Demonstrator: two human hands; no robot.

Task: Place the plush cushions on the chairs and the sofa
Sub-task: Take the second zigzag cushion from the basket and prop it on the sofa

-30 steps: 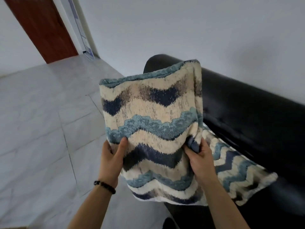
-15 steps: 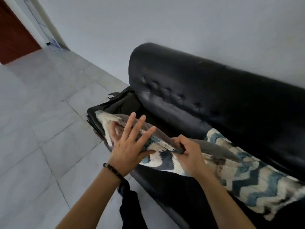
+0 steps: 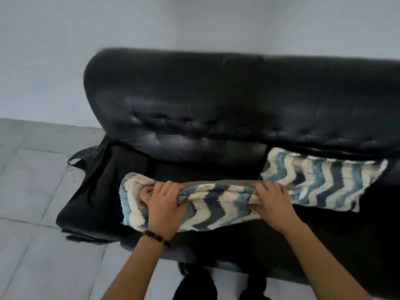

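A plush cushion with cream, light-blue and navy zigzag stripes lies across the seat of the black leather sofa. My left hand grips its left part, fingers curled into the fabric. My right hand grips its right end. A second cushion of the same pattern lies flat on the seat to the right, its near-left edge touching the one I hold.
A black plastic bag is spread over the sofa's left end and hangs over the edge. Grey tiled floor lies to the left and in front. A pale wall stands behind the sofa.
The cushion went from upright in front of me down onto the sofa seat. My left hand, spread flat on it half a second ago, now grips it.
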